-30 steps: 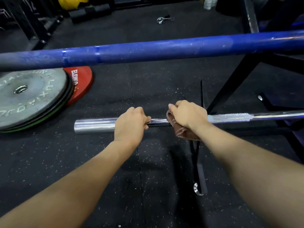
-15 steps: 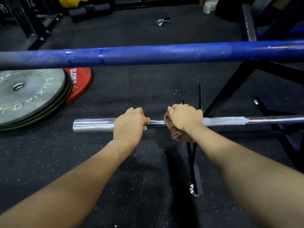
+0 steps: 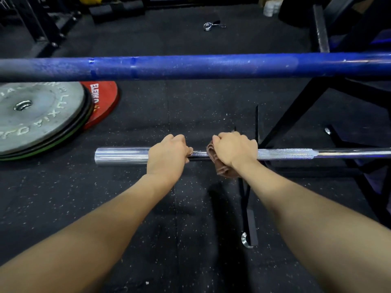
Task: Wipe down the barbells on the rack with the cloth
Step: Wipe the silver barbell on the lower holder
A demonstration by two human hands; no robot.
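Observation:
A chrome barbell (image 3: 296, 154) lies level across the lower rack, its smooth sleeve end pointing left. My left hand (image 3: 168, 154) grips the bar where the sleeve meets the shaft. Just to its right my right hand (image 3: 234, 150) grips a brown cloth (image 3: 219, 166) wrapped round the shaft, with a fold hanging below the bar. A blue barbell (image 3: 190, 65) runs across the whole view higher up, closer to the camera, with no hand on it.
Grey and red weight plates (image 3: 38, 117) lie stacked on the black rubber floor at left. The black rack frame (image 3: 281, 125) stands at right, one foot (image 3: 250, 229) reaching toward me. A spring collar (image 3: 211, 25) lies on the floor far back.
Both hands stay on the chrome bar; the right hand with the cloth has slid slightly left toward the left hand. The view has tipped down a little.

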